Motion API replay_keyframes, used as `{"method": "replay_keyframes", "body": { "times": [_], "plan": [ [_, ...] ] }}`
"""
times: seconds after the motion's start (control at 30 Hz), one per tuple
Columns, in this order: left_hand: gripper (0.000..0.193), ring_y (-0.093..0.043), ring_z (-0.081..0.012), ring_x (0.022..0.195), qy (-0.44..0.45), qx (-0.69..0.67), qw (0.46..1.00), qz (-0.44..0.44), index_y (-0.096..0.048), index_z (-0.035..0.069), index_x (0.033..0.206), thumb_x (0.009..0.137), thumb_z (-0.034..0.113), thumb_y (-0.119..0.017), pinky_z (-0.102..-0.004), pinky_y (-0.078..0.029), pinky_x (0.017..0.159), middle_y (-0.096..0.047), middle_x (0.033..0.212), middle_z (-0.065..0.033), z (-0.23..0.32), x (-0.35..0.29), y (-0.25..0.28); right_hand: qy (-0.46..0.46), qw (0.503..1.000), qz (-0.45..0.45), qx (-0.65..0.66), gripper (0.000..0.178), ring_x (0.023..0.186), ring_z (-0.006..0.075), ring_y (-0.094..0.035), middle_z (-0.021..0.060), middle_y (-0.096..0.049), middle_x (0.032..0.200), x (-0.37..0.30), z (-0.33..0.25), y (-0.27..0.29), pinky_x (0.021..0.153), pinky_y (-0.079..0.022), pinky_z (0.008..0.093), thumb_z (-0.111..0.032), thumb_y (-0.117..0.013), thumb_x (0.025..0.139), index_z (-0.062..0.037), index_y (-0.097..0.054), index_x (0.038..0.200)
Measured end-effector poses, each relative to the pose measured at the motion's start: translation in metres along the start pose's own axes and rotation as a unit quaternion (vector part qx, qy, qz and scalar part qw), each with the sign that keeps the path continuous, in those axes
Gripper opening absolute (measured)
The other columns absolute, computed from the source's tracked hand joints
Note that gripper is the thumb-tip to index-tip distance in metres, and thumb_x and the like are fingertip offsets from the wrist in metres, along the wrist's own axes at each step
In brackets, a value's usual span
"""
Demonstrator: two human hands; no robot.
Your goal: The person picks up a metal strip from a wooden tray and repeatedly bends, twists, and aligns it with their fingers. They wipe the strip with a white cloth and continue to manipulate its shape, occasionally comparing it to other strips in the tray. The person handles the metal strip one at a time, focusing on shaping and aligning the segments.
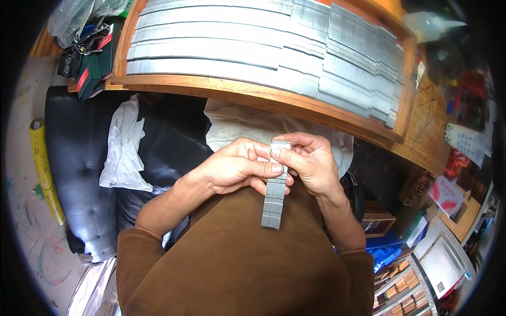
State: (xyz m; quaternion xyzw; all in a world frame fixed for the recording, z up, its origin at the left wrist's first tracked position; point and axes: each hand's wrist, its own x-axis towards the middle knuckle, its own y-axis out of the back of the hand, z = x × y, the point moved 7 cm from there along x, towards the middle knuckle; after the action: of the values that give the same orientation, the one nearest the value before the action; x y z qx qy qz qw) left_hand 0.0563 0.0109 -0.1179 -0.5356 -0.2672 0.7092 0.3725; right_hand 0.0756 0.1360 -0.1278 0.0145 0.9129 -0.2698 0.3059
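In front of my brown shirt, both hands hold a narrow stack of grey metal strips (273,203), with crosswise lines dividing it along its length. It slants, its lower end hanging free toward me. My left hand (240,166) pinches its middle, thumb on the front and fingers behind. Near the upper end, my right hand (314,158) grips it with the thumb across the face and the index finger by the top. Just beyond, a wooden tray (232,90) on the table holds many rows of similar flat grey metal pieces (205,52).
A white cloth (279,124) lies below the tray's front edge. To the left are a black padded seat (84,152) with a white rag (124,147), a yellow tube (45,168) and green boxes (90,76). A squeeze bottle (429,26) and shelves (416,289) stand on the right.
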Motion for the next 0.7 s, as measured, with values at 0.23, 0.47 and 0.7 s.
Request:
{"method": "replay_keyframes", "body": {
  "times": [0.23,0.47,0.7],
  "plan": [
    [0.027,-0.074,-0.0259,0.094,-0.005,-0.002,1.0,-0.004,-0.064,-0.006,0.12,0.098,0.009,-0.064,-0.0298,-0.064,0.074,-0.072,0.106,-0.0197,0.0015,0.0003,-0.0012,0.014,1.0,0.004,0.003,0.021,0.074,0.0104,-0.066,0.0111,-0.071,0.09,0.0013,-0.0002,0.001,0.062,-0.053,0.0226,0.0,-0.072,0.089,0.0074,-0.068,0.108],
    [0.027,-0.074,-0.0259,0.095,-0.004,-0.006,1.0,-0.001,-0.063,-0.006,0.12,0.098,0.009,-0.063,-0.0316,-0.064,0.076,-0.072,0.106,-0.0198,0.0017,0.0006,-0.0008,0.008,1.0,0.002,0.007,0.021,0.072,0.0096,-0.065,0.0108,-0.071,0.089,0.0021,0.0009,0.0018,0.059,-0.051,0.022,0.0,-0.072,0.089,0.0068,-0.068,0.108],
    [0.026,-0.073,-0.0259,0.095,-0.005,-0.002,1.0,0.004,-0.064,-0.006,0.119,0.098,0.008,-0.063,-0.032,-0.064,0.076,-0.072,0.106,-0.0187,0.0011,0.0001,-0.0009,0.011,1.0,0.003,0.0,0.02,0.069,0.0089,-0.064,0.01,-0.07,0.087,0.0014,-0.0001,0.0015,0.057,-0.051,0.0218,0.0,-0.072,0.089,0.0068,-0.068,0.108]
  ]
}}
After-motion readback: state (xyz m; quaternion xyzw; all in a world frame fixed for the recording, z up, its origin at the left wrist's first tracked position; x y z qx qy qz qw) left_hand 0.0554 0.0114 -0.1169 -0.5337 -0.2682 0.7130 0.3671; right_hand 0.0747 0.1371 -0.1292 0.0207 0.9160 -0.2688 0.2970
